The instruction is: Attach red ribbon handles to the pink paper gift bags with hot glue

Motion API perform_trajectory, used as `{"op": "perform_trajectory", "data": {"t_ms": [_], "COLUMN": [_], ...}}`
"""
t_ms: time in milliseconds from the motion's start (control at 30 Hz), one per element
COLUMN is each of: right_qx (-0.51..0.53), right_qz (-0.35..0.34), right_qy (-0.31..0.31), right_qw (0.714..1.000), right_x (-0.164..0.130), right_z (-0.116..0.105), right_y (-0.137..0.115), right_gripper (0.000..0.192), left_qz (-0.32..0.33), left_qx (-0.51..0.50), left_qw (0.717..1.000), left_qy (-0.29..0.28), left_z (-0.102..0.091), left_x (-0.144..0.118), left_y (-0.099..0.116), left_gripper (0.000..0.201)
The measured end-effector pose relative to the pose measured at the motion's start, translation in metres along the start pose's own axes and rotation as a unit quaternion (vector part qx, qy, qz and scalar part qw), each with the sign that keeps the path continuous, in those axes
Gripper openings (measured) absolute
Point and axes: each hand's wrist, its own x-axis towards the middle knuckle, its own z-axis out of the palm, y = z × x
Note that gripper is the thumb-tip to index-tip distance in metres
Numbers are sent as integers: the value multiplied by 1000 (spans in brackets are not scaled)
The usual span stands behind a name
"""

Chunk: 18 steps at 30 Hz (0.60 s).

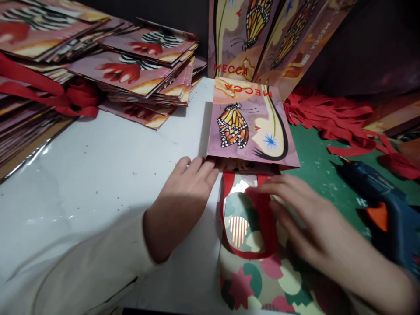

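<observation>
A paper gift bag (249,127) printed with a butterfly and MECCA lies flat, its open mouth towards me. My left hand (183,201) has its fingers curled at the left corner of that mouth, the tips partly hidden by the bag. A red ribbon (267,218) loops out of the mouth over a patterned card sheet (252,284) with pink, green and cream shapes. My right hand (305,218), slightly blurred, has its fingers closed on the ribbon's right side, just below the bag.
Stacks of folded printed bags (131,74) stand at the back left, with red ribbon (75,96) on them. More upright bags (243,35) stand behind. A heap of cut red ribbons (328,113) and a blue glue gun (377,183) lie on the green mat (315,153) at right.
</observation>
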Motion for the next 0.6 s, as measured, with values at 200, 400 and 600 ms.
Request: {"op": "perform_trajectory", "data": {"t_ms": [200, 400, 600], "right_qx": [-97, -98, -82], "right_qz": [-38, -81, -81], "right_qy": [-19, -18, 0], "right_qw": [994, 992, 993], "right_x": [62, 95, 96], "right_z": [53, 52, 63], "right_y": [1, 28, 41], "right_gripper": [60, 42, 39], "left_qz": [17, -2, -3], "left_qx": [-33, -40, -21], "left_qw": [999, 999, 1000], "left_qy": [-4, -15, -16], "left_z": [1, 0, -1], "left_x": [1, 0, 3], "left_y": [-7, -8, -5], "left_gripper": [34, 35, 34]}}
